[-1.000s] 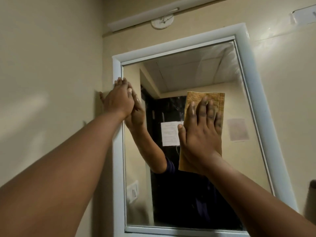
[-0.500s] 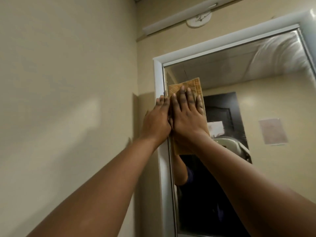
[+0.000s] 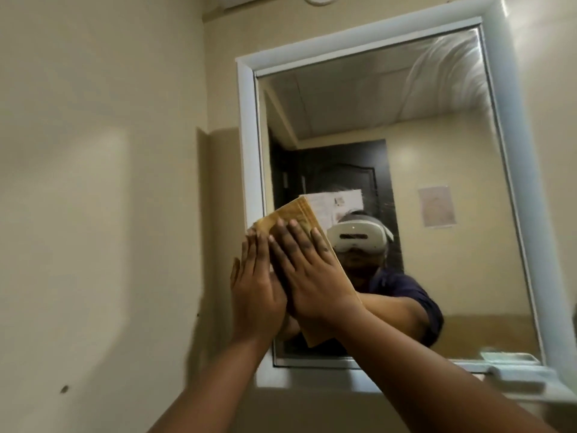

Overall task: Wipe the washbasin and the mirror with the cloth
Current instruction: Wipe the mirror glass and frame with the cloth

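Both arms reach up and forward from the bottom of the view to the lower left part of the mirror. The right hand lies flat on the cloth, fingers straight and spread a little, pointing up and to the left, palm pressing the cloth against the glass. The cloth is a folded tan-yellow pad; its top end sticks out above the fingertips and its lower corner shows below the wrist, near the bottom of the glass. It sits tilted, leaning left at the top, close to the left side of the frame.

The left hand is just beside the right, touching it along the edge, with fingers straight and together, pointing up. It rests flat over the left side of the frame, where frame and glass meet; whether its fingertips also touch the cloth's edge is hard to tell, since the hands overlap there. It holds nothing.

The right forearm crosses the view from the lower right corner; the left forearm rises from the bottom centre. The glass reflects the person's arms, a dark sleeve and a white headset. A cream wall runs to the left. A small ledge sits at the lower right corner of the frame.
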